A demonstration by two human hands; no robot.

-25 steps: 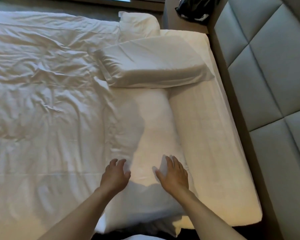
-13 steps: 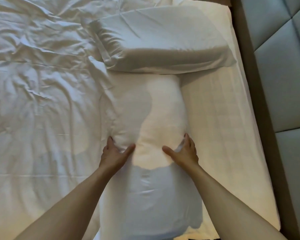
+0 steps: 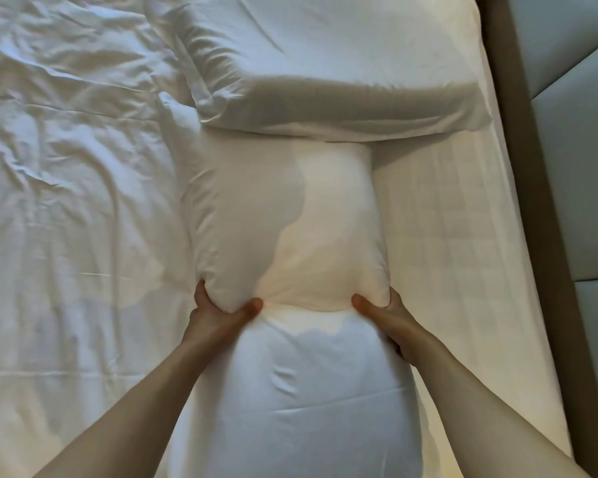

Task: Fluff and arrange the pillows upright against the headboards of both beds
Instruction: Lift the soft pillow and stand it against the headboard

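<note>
At lower centre of the frame, gripped the near pillow at its waist: left hand and right hand both closed into the filling, thumbs on top, fingers tucked beneath its sides. Lay flat along the mattress, far end tucked under a second pillow lying flat across the upper frame. Padded headboard at right, bare. Judged barely begun: neither pillow upright; other bed unseen.

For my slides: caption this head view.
Both hands, left and right, squeeze a white pillow lying beside the headboard.
</note>
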